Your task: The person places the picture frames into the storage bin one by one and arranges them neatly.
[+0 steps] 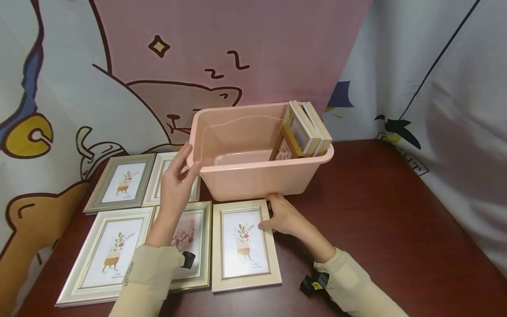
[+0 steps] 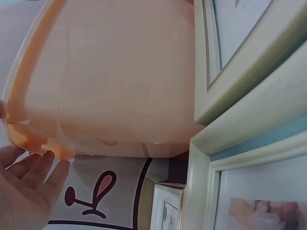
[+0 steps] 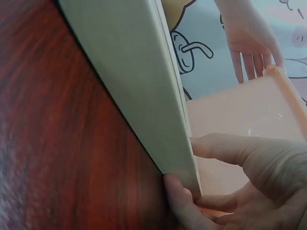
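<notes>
A cream picture frame [image 1: 245, 240] with a plant print lies on the dark red table, just in front of a pink plastic tub [image 1: 253, 180]. My right hand [image 1: 288, 216] pinches this frame at its upper right corner, thumb on the face; in the right wrist view fingertips [image 3: 177, 189] reach its lower edge. At the tub's left front corner, my left hand [image 1: 177, 185] grips the rim, with fingers [image 2: 41, 167] under the lip in the left wrist view. Inside the tub's right end, two pale frames [image 1: 310, 127] and a brown wooden frame [image 1: 288, 145] stand on edge.
Left of the held frame lie a gold-edged frame [image 1: 203, 246], partly behind my left arm, and a white frame [image 1: 93, 251]. Behind them are a grey frame [image 1: 146, 176] and another cream frame [image 1: 152, 189]. A printed cloth [image 1: 277, 48] hangs behind the table [image 1: 396, 229].
</notes>
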`<state>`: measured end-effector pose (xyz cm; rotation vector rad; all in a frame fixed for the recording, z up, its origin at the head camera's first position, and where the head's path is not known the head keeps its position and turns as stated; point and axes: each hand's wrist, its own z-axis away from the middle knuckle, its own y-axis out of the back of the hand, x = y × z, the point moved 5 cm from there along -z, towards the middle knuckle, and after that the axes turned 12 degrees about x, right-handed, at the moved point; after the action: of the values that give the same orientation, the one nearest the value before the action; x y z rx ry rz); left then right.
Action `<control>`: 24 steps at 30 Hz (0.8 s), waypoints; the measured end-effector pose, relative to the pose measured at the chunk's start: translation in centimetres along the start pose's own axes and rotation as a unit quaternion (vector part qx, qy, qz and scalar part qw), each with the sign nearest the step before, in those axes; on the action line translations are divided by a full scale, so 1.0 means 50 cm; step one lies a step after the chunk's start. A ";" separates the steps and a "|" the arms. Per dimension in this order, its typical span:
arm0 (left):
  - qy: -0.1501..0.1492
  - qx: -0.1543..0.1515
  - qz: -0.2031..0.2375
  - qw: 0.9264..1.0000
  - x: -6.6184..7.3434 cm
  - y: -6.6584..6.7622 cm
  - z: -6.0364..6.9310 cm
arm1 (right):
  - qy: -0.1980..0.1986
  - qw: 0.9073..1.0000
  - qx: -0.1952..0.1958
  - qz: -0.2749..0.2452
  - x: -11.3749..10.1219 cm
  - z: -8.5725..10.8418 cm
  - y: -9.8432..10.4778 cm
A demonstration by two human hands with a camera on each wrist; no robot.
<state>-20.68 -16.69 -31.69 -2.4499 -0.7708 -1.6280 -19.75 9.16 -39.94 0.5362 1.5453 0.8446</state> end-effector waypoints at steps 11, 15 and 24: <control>0.005 -0.003 -0.018 1.000 0.001 0.004 -0.003 | 0.019 0.999 0.016 0.045 -0.005 -0.006 0.002; 0.010 -0.008 -0.021 1.000 0.000 0.005 -0.005 | -0.006 0.999 0.013 0.045 -0.002 -0.010 0.000; 0.010 -0.014 -0.031 0.999 0.003 0.008 -0.007 | -0.033 0.997 -0.005 -0.073 -0.009 0.002 0.019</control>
<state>-20.74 -17.09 -31.34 -2.4484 -0.8349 -1.6945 -19.70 9.46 -38.94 0.4333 1.5002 0.7166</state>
